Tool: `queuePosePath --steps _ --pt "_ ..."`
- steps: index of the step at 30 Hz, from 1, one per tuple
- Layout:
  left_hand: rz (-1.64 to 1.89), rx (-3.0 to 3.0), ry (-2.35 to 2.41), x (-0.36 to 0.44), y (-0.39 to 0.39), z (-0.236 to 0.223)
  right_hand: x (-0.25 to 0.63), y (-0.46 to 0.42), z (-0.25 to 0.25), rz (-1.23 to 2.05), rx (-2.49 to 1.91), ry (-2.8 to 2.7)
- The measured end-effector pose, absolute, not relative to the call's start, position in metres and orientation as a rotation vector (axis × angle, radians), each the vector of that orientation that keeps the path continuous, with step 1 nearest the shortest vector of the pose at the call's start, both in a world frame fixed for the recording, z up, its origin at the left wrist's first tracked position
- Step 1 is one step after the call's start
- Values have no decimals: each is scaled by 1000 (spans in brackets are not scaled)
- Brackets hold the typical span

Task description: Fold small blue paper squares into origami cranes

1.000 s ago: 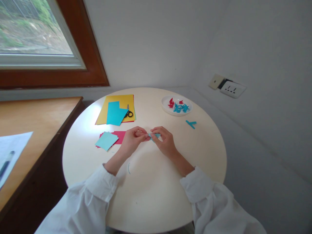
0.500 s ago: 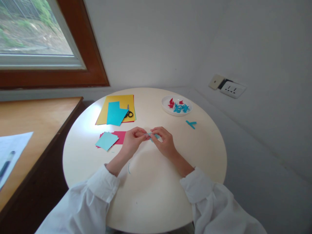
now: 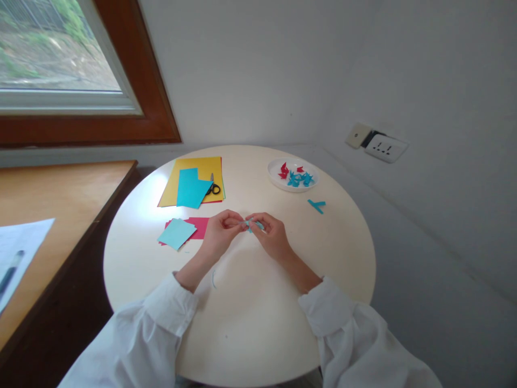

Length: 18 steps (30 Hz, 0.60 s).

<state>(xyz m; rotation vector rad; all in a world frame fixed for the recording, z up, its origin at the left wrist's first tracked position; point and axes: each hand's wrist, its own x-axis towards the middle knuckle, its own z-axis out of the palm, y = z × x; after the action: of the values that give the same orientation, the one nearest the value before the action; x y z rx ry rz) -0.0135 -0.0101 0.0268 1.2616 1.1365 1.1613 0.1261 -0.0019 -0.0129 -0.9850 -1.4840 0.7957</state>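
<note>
Two hands, the left hand [image 3: 220,230] and the right hand [image 3: 273,233], meet above the middle of the round desk [image 3: 250,323], holding one small pale blue paper [image 3: 256,225] between them. Left grip: nearly closed, fingertips pinching the paper's left end. Right grip: also nearly closed, thumb and fingers on its right part; the fingers hide much of its shape.

Near the left hand, a pale blue square [image 3: 176,234] lies over red paper [image 3: 198,228]. Beyond, scissors [image 3: 215,188] and a blue sheet [image 3: 189,189] rest on yellow paper [image 3: 171,186]. Far right, a white plate [image 3: 274,180] holds red pieces [image 3: 284,171] and blue pieces [image 3: 299,180]; blue strips [image 3: 317,206] lie just nearer.
</note>
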Motion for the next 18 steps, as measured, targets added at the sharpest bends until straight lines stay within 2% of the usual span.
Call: queuePosePath --steps 18 --pt "1146 1237 1166 -13 -12 31 127 -2 -12 681 -1000 -1543"
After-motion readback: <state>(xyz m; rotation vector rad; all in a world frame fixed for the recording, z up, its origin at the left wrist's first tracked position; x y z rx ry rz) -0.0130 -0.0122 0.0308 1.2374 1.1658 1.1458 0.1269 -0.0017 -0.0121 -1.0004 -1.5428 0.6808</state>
